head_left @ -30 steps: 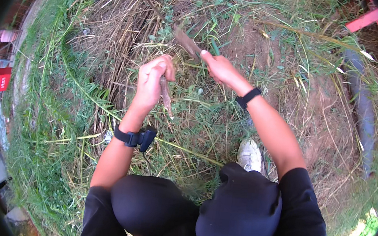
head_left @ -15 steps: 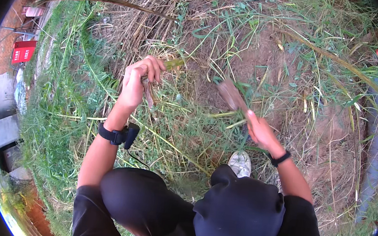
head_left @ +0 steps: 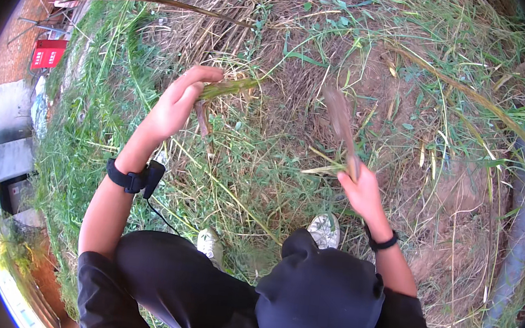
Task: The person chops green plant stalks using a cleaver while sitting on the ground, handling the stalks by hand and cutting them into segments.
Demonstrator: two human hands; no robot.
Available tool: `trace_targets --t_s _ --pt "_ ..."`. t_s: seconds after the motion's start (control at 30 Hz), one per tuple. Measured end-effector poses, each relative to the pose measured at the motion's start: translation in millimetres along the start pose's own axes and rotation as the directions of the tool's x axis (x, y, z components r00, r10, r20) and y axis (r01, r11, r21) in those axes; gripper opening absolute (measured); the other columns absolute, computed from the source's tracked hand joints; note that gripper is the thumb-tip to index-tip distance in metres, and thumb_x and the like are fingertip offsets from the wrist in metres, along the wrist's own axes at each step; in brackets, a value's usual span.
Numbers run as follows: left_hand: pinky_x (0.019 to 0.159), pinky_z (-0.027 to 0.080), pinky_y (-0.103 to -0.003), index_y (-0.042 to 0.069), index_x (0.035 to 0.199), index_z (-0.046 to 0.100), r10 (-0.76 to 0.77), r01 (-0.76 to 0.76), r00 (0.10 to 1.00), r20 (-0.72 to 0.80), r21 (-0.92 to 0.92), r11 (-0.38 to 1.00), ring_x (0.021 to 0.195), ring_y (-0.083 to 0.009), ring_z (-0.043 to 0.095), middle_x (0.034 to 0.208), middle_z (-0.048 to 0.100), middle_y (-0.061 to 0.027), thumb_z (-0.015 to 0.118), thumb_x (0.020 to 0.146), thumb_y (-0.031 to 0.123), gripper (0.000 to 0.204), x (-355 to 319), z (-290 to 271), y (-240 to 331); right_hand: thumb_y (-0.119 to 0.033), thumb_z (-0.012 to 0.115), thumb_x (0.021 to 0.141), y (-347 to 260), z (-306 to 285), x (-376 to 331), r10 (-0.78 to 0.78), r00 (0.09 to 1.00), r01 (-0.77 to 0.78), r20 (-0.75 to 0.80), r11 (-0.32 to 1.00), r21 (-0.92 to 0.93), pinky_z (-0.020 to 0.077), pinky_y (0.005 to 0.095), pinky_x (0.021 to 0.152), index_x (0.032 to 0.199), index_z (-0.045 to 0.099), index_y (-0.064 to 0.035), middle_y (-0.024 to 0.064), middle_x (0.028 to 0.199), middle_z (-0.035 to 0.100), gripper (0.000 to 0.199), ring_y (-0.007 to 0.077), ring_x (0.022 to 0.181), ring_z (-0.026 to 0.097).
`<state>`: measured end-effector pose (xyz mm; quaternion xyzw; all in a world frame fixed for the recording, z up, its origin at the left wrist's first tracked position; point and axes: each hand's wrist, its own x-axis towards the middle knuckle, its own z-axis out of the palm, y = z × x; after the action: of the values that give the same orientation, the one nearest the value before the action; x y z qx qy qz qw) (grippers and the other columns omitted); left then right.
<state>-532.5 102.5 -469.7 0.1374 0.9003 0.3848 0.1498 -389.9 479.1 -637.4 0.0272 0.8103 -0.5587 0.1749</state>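
My left hand [head_left: 178,104] is closed on a thick green plant stalk [head_left: 232,86], the thumb along its near side and the index finger stretched over the top. A brown, dry strip [head_left: 202,119] hangs from the stalk below the thumb. To the right, my right hand [head_left: 364,191] grips the handle of a broad-bladed knife [head_left: 340,116]. The brownish blade points away from me and is smeared by motion, apart from the stalk. Its edge cannot be made out. Cut green stems [head_left: 325,168] lie beside the right hand.
Loose grass and weeds surround my shoes [head_left: 324,231]. Dry stalks [head_left: 205,36] are heaped at the far left, with a long brown stalk [head_left: 158,0] across them. At right are a long yellowish stem [head_left: 469,85] and a grey pipe [head_left: 520,223]. A red sign [head_left: 48,54] stands far left.
The knife has swung from slanting left to nearly straight ahead, and the right hand has moved slightly nearer me. My left hand has shifted a little left, its fingers straighter, still on the stalk.
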Motion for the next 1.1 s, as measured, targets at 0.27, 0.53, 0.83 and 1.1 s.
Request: trace_targets --t_s 0.27,0.53,0.83,1.1 --pt "0.083 0.050 -0.042 0.002 0.108 0.062 -0.044 -0.085 0.991 0.123 0.864 0.497 0.096 -0.0329 0.062 0.095 0.063 -0.0126 0.057 0.088 0.008 0.021 9 24 47 -0.015 0.061 0.094 -35 91 146 0.136 0.905 -0.357 0.404 0.759 0.545 0.0423 0.0260 0.042 0.089 0.050 -0.0071 -0.0020 0.066 0.050 0.014 0.0079 0.050 0.049" --pt "0.095 0.049 -0.043 0.001 0.122 0.058 0.006 0.157 0.984 -0.175 0.892 0.424 0.106 -0.0316 0.064 0.112 0.066 -0.0180 0.059 0.095 0.043 0.051 -50 -68 25 -0.015 0.064 0.093 25 104 143 0.352 0.842 -0.537 0.410 0.621 0.571 0.0376 0.0264 0.038 0.092 0.051 -0.0073 -0.0020 0.062 0.048 0.016 0.0084 0.044 0.044" --pt "0.078 0.051 -0.049 0.003 0.102 0.059 -0.232 0.453 0.854 -0.466 0.885 -0.111 0.093 -0.0408 0.065 0.100 0.067 -0.0205 0.058 0.095 0.026 0.024 -143 -336 43 -0.014 0.064 0.093 26 99 141 0.339 0.840 -0.538 0.424 0.619 0.572 0.0368 0.0269 0.036 0.091 0.048 -0.0076 -0.0009 0.063 0.048 0.017 0.0091 0.044 0.044" --pt "0.086 0.053 -0.044 0.004 0.104 0.062 -0.039 0.090 0.996 -0.085 0.983 0.157 0.096 -0.0332 0.065 0.106 0.068 -0.0154 0.064 0.092 0.021 0.020 -25 -117 99 -0.015 0.065 0.091 41 117 125 0.345 0.910 -0.414 0.231 0.701 0.581 0.0373 0.0305 0.035 0.086 0.051 -0.0053 0.0003 0.058 0.049 0.018 0.0120 0.039 0.046"
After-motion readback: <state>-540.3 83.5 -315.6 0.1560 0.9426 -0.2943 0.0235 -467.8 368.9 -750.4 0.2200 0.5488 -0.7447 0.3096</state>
